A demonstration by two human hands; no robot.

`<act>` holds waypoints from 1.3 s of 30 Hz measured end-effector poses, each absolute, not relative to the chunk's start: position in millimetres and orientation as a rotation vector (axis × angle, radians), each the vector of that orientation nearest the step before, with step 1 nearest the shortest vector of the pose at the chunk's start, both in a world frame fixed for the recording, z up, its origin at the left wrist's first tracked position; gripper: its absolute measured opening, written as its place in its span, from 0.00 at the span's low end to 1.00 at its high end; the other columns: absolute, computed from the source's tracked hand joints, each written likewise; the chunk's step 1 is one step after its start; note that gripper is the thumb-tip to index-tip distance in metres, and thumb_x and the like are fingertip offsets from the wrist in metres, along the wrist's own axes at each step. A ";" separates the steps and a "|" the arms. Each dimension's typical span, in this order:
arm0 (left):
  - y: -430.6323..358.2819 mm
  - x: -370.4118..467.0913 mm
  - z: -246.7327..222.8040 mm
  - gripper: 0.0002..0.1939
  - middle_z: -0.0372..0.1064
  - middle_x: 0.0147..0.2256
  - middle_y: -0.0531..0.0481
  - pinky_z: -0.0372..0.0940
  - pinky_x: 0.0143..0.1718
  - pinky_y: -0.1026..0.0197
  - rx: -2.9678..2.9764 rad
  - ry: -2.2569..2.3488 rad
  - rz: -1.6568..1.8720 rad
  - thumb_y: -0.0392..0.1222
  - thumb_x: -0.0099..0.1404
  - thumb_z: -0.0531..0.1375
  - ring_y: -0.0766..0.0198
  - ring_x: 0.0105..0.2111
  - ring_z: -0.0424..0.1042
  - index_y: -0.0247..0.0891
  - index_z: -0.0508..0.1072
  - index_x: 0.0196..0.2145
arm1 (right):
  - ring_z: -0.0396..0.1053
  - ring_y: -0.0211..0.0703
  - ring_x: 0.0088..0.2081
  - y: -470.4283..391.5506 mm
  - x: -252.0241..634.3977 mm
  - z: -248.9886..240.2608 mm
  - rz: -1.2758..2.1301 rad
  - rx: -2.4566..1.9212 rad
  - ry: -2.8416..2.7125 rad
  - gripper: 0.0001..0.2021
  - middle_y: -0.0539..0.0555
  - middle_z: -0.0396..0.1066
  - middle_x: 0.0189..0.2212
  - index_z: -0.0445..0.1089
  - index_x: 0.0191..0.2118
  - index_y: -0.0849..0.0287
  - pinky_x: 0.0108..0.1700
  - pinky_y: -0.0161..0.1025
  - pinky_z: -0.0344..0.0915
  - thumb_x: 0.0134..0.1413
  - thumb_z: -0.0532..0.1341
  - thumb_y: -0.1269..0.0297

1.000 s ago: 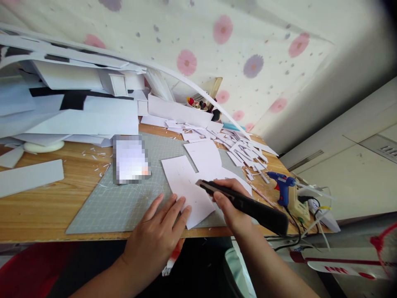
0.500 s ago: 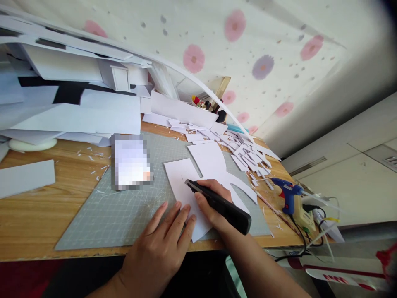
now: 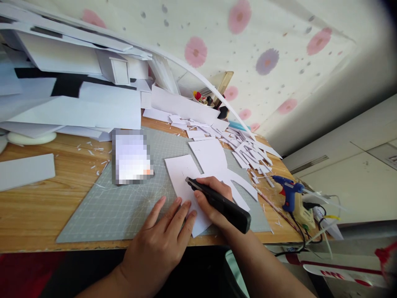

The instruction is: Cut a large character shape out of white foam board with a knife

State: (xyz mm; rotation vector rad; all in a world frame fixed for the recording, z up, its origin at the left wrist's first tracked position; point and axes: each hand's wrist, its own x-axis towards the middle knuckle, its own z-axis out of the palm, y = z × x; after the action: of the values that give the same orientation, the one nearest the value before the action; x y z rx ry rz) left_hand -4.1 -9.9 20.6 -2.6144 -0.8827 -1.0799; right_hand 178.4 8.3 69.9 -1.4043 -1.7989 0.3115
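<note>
My right hand is wrapped round a black utility knife, its blade tip pointing up and left over a white foam board piece. Small marks show on the board just above the tip; whether the blade touches it I cannot tell. Spread fingers of my left hand lie flat, the fingertips on the board's lower left edge and on the grey-green cutting mat. Beside the board, partly under my right hand, are a white piece with a curved edge and a narrow curved strip.
A pixelated rectangle lies on the mat's left. White offcuts are heaped behind on the right, near a blue glue gun with cables. Stacked white sheets fill the back left. A loose white strip lies on the wooden table.
The view has shifted slightly. My right hand and the knife tip have moved a little down the board, away from the small marks. My left hand stays in place.
</note>
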 end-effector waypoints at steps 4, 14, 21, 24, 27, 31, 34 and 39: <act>-10.7 -2.9 25.2 0.18 0.75 0.51 0.42 0.45 0.67 0.43 -2.610 -0.894 -1.089 0.34 0.74 0.48 0.54 0.51 0.74 0.35 0.77 0.48 | 0.75 0.41 0.29 6.2 180.9 70.1 0.258 -1.371 -1.837 0.08 0.52 0.78 0.30 0.71 0.40 0.55 0.33 0.37 0.72 0.54 0.61 0.65; -10.3 -2.7 23.8 0.19 0.75 0.52 0.43 0.44 0.67 0.43 -2.618 -0.921 -1.101 0.33 0.74 0.47 0.54 0.52 0.74 0.35 0.77 0.49 | 0.73 0.42 0.27 -8.7 185.4 70.0 0.179 -1.319 -1.904 0.08 0.51 0.75 0.27 0.70 0.41 0.55 0.31 0.37 0.70 0.53 0.61 0.65; -11.2 -2.6 22.8 0.18 0.75 0.52 0.45 0.41 0.68 0.43 -2.639 -0.952 -1.107 0.35 0.74 0.48 0.55 0.52 0.74 0.38 0.77 0.47 | 0.72 0.42 0.26 -22.2 186.7 70.6 0.077 -1.273 -1.992 0.11 0.51 0.74 0.27 0.68 0.44 0.55 0.30 0.37 0.69 0.54 0.60 0.67; -11.1 -2.5 24.1 0.16 0.75 0.52 0.46 0.39 0.68 0.44 -2.648 -0.974 -1.105 0.34 0.73 0.49 0.56 0.52 0.74 0.38 0.77 0.47 | 0.73 0.42 0.27 -27.7 186.6 72.4 0.032 -1.278 -2.014 0.11 0.51 0.74 0.27 0.67 0.45 0.55 0.31 0.37 0.70 0.55 0.59 0.67; -11.0 -3.0 26.5 0.15 0.75 0.52 0.47 0.38 0.68 0.44 -2.653 -0.972 -1.098 0.34 0.73 0.50 0.56 0.52 0.74 0.39 0.76 0.47 | 0.71 0.41 0.24 -32.4 187.4 74.1 0.045 -1.253 -2.056 0.11 0.51 0.73 0.26 0.67 0.45 0.56 0.28 0.36 0.68 0.54 0.59 0.68; -11.0 -4.3 27.4 0.16 0.74 0.53 0.47 0.38 0.68 0.43 -2.653 -0.963 -1.070 0.34 0.73 0.49 0.55 0.53 0.73 0.39 0.75 0.50 | 0.69 0.41 0.24 -40.2 189.7 74.2 0.031 -1.235 -2.084 0.12 0.52 0.72 0.25 0.65 0.45 0.57 0.27 0.36 0.67 0.54 0.58 0.69; -10.6 -5.1 26.8 0.17 0.73 0.54 0.48 0.39 0.68 0.42 -2.654 -0.957 -1.049 0.33 0.73 0.49 0.55 0.54 0.72 0.39 0.74 0.51 | 0.68 0.41 0.24 -45.9 192.3 73.6 0.027 -1.223 -2.101 0.13 0.52 0.72 0.25 0.64 0.46 0.56 0.28 0.36 0.67 0.54 0.58 0.70; -10.7 -6.9 27.0 0.17 0.74 0.54 0.47 0.43 0.66 0.40 -2.675 -0.925 -1.013 0.33 0.73 0.49 0.54 0.54 0.72 0.38 0.74 0.51 | 0.70 0.42 0.26 -51.0 197.3 74.6 0.053 -1.214 -2.099 0.14 0.54 0.73 0.27 0.64 0.46 0.57 0.29 0.37 0.68 0.53 0.59 0.70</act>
State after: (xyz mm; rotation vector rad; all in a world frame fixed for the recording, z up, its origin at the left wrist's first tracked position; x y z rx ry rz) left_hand -6.9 -10.7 27.0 -2.6755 -0.9250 -1.0127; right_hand 197.3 -51.0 74.6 -1.2139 -2.0989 0.0533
